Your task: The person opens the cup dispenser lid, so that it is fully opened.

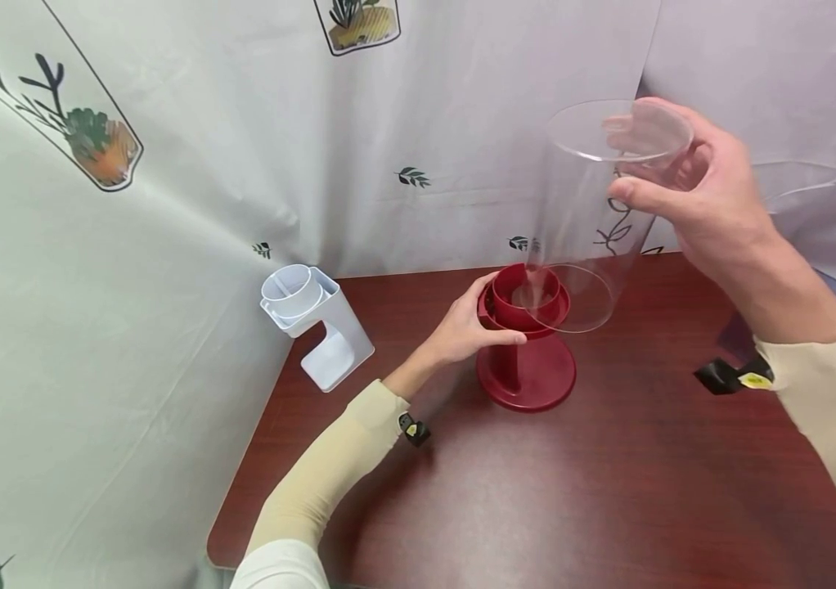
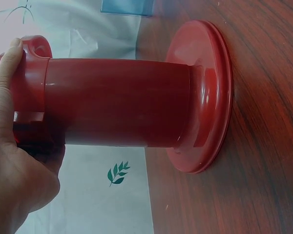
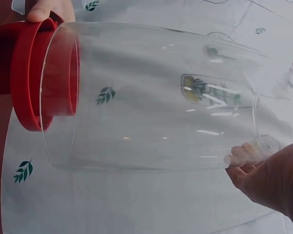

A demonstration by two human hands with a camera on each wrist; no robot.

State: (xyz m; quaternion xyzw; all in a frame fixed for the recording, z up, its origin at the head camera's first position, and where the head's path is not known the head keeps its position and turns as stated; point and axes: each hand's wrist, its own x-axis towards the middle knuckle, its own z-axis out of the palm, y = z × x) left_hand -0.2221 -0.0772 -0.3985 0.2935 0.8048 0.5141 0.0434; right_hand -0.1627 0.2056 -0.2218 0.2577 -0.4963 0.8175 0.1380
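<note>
A red stand (image 1: 532,380) with a round base, a column and a ringed cup on top stands upright on the table. My left hand (image 1: 462,327) grips the collar at its top, thumb across the front; the left wrist view shows the column (image 2: 117,102) below that hand. My right hand (image 1: 720,196) holds a clear open cylinder (image 1: 587,221) by its upper rim, with fingers and thumb around the wall. Slightly tilted, the cylinder hangs up and right of the stand. Its lower rim overlaps the red cup (image 3: 63,73) in the right wrist view.
A white stand (image 1: 350,331) with a round white cup (image 1: 291,293) on top sits at the table's back left corner. Patterned pale cloth (image 1: 447,123) hangs behind and left of the wooden table (image 1: 646,474). A blue object (image 2: 127,6) shows in the left wrist view.
</note>
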